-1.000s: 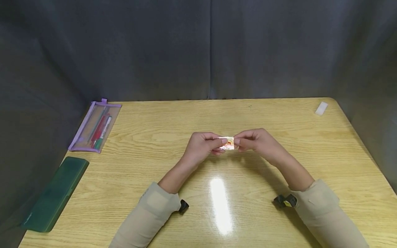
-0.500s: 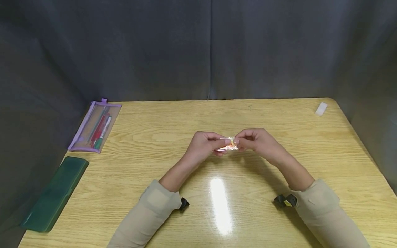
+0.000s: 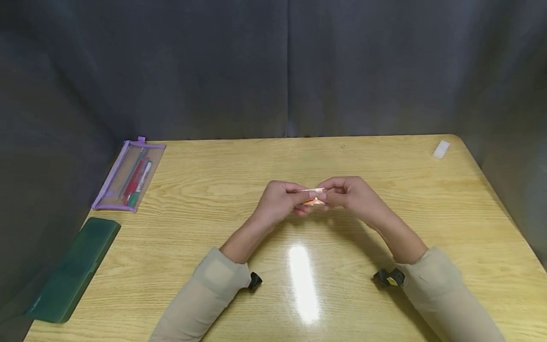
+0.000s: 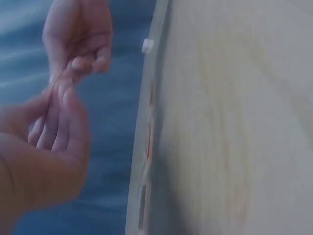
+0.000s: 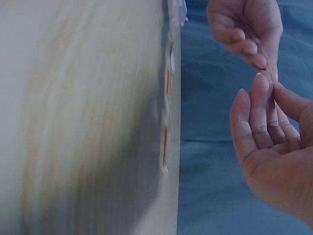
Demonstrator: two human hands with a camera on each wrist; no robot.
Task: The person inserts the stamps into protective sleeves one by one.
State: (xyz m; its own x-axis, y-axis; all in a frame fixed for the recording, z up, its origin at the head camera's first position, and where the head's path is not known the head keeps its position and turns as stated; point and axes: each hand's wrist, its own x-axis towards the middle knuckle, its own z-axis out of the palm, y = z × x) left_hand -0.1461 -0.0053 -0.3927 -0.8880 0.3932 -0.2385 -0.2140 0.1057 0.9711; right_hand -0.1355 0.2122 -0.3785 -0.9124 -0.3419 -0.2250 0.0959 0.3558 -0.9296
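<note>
Over the middle of the table, both hands hold a small shiny foil packet [image 3: 315, 202] with orange-red print. My left hand [image 3: 275, 202] pinches its left part between thumb and fingers. From the other side my right hand [image 3: 361, 199] pinches its right end, the two thumbs almost meeting across the front. Most of the packet is hidden behind the thumbs; strips of it show above and below them. Both wrist views catch it nearly edge-on, as a thin orange line between the fingertips of the left hand [image 4: 54, 132] and the right hand [image 5: 274, 132].
A purple-edged mesh pouch [image 3: 115, 190] with pens lies at the table's back left. In front of it is a dark green case [image 3: 74, 273]. A small white block [image 3: 441, 149] lies near the back right corner. A dark curtain [image 3: 213, 71] hangs behind the wooden table [image 3: 205, 166].
The right thumb and fingers have shifted left towards the left thumb. The packet's printed face, spread flat a second ago, now looks bent and is mostly covered.
</note>
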